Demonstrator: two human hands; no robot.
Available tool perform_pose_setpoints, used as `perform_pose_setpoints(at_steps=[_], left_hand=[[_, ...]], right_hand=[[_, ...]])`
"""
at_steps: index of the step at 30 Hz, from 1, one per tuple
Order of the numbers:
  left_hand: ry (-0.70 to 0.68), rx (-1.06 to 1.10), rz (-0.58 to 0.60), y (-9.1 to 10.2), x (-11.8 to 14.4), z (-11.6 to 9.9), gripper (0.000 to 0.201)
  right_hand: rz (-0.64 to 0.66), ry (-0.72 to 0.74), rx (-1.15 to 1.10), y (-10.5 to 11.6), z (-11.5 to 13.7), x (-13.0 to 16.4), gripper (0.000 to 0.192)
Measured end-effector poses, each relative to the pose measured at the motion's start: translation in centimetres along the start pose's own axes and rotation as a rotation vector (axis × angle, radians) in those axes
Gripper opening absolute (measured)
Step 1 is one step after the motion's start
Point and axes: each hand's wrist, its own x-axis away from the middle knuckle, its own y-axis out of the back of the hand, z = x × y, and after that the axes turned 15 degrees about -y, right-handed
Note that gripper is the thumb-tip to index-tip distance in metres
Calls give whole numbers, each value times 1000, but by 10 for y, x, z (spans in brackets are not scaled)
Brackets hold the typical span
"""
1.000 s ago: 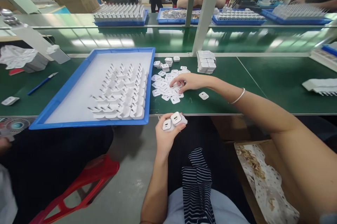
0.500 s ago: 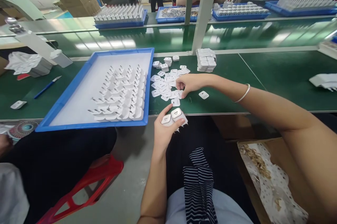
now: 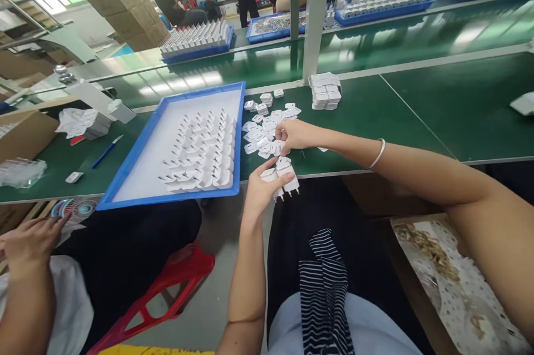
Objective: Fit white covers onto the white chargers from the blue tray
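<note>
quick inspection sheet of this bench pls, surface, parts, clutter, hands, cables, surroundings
surface: green bench top, matte, with a pale seam line.
job's things: blue tray holds rows of white plug parts; loose white covers lie in a pile beside it; stacked white housings behind.
clutter: blue pen, crumpled white wrap, one stray white part.
hands: left hand grips two white chargers, prongs down; right hand pinches a cover at the pile.
cables: nothing seen.
surroundings: red stool, cardboard box with scraps, a neighbour's hand, people at further benches.

Tray [image 3: 137,168] left of loose caps [image 3: 261,132] on bench [image 3: 417,116].
</note>
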Motion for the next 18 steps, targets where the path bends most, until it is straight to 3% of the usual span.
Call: perform_pose_setpoints(at_steps=[6, 11, 15, 18], left_hand=[[-37, 52, 28, 2, -2, 2, 69], [-303, 23, -14, -11, 9, -2, 44], [-419, 128, 15, -31, 6, 0, 38], [-401, 279, 106, -46, 3, 3, 40]], right_hand=[[-17, 32, -218, 12, -14, 1, 21], [-107, 54, -405, 28, -43, 13, 17], [-7, 121, -741, 32, -56, 40, 23], [58, 185, -811, 28, -59, 66, 27]])
